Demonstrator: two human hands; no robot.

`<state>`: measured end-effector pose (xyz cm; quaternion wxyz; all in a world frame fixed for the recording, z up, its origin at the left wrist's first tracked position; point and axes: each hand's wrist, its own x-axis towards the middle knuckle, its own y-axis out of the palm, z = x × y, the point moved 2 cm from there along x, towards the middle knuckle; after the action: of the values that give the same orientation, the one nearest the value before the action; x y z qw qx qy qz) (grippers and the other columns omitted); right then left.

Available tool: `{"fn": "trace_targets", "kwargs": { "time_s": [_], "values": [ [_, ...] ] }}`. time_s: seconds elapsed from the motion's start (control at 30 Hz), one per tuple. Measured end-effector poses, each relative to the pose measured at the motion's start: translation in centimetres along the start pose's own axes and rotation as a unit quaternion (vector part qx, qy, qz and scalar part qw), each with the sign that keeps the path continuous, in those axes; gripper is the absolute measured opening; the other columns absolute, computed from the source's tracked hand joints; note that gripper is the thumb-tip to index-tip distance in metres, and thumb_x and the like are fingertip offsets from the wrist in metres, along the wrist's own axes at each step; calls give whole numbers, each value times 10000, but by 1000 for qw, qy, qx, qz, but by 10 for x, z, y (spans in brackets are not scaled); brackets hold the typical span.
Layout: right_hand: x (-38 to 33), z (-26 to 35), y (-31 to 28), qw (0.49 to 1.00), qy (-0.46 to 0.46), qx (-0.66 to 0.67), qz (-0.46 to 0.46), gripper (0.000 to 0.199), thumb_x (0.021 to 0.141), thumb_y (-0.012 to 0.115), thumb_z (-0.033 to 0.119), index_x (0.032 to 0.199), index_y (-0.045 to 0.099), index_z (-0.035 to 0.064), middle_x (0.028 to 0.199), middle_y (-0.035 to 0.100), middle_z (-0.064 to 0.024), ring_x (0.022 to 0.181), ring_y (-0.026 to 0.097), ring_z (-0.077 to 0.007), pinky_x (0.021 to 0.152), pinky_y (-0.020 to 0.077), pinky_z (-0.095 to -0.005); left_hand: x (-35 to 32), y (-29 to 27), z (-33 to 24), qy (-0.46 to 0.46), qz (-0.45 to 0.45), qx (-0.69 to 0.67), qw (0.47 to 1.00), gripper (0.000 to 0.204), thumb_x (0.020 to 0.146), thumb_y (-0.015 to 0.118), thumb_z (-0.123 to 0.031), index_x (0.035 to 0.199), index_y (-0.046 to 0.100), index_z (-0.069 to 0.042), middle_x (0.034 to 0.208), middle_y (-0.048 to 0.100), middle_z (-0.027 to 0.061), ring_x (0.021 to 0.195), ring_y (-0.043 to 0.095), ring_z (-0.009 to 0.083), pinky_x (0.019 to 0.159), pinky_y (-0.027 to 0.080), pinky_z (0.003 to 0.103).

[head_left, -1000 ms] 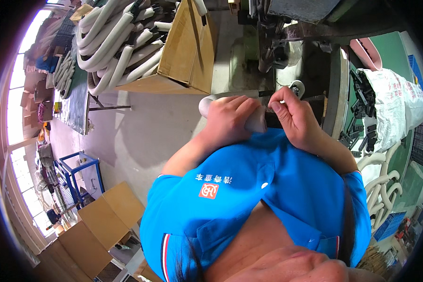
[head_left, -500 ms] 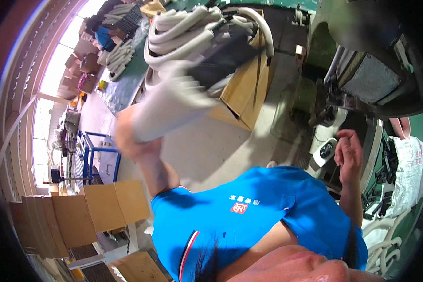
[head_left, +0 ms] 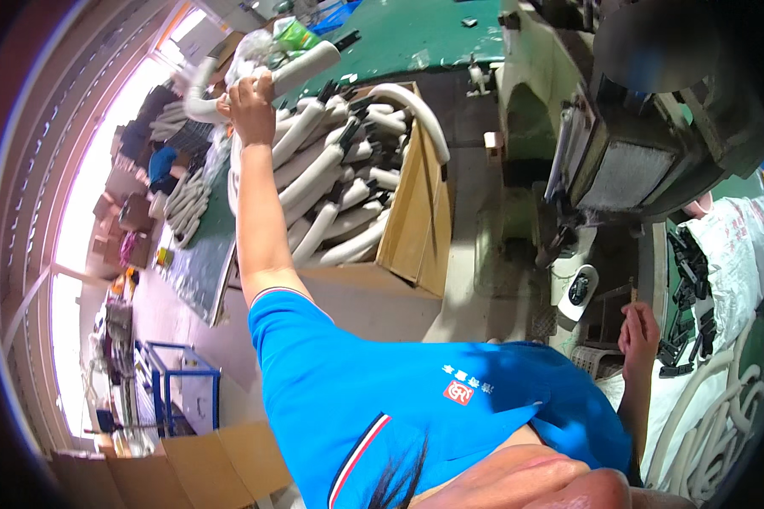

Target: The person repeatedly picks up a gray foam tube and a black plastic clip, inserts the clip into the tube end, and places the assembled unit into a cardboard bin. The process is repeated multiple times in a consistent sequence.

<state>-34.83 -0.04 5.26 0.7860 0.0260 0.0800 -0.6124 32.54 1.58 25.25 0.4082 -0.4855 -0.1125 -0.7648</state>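
My left arm reaches out to the far left, and my left hand is closed round a bent, off-white padded tube. One end of the tube points right and the other curves down on the left of my hand. Just beneath it lies a heap of similar off-white tubes with black end pieces, filling a cardboard box. At the right my right hand hangs near the machine, its fingers loosely curled and slightly apart, with nothing visible in them.
A dark green machine stands at the right. Beside it are a white sack, black parts and more pale tubes. A green-topped table lies beyond the box. A blue-framed cart stands at the left.
My left hand has swung away from me and up with the tube, and now holds it over the far side of the heap. My right hand has dropped slightly lower.
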Motion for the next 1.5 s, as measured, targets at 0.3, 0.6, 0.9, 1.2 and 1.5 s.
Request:
{"fn": "trace_targets", "kwargs": {
  "time_s": [0.3,0.6,0.9,1.2,1.5],
  "values": [
    [-38,-27,-22,986,74,1,-151,184,945,500,228,880,541,60,566,368,48,461,308,-24,404,223,-191,31,135,-138,131,252,-154,946,259,857,493,-119,1048,562,-281,996,533,3,1060,512,223,950,311,625],
    [-48,-51,-32,971,111,16,-212,232,925,541,285,843,550,69,526,380,41,426,325,-33,374,263,-200,-16,197,-193,74,455,-20,887,321,894,464,-227,1195,540,-311,1248,487,18,1265,385,218,1025,163,679],
    [-31,-44,-33,988,76,-45,-127,288,947,505,299,848,536,31,560,408,39,453,341,-30,392,252,-195,-66,162,-238,157,462,-130,863,392,895,483,-246,1285,493,-289,1342,447,70,1348,274,285,1048,193,626],
    [-49,-55,-46,983,95,-20,-156,167,936,493,207,868,550,66,551,387,51,447,319,-17,388,249,-187,-76,137,-260,196,404,-82,890,355,896,452,-269,1242,505,-330,1448,342,63,1391,191,290,1053,180,624],
    [-94,-70,-64,969,134,-7,-205,156,932,529,208,866,572,73,566,394,56,463,341,-22,398,274,-185,-145,153,-309,221,512,-15,830,330,927,389,-251,1207,562,-286,1450,333,38,1410,130,247,1073,83,638]
  ]
}}
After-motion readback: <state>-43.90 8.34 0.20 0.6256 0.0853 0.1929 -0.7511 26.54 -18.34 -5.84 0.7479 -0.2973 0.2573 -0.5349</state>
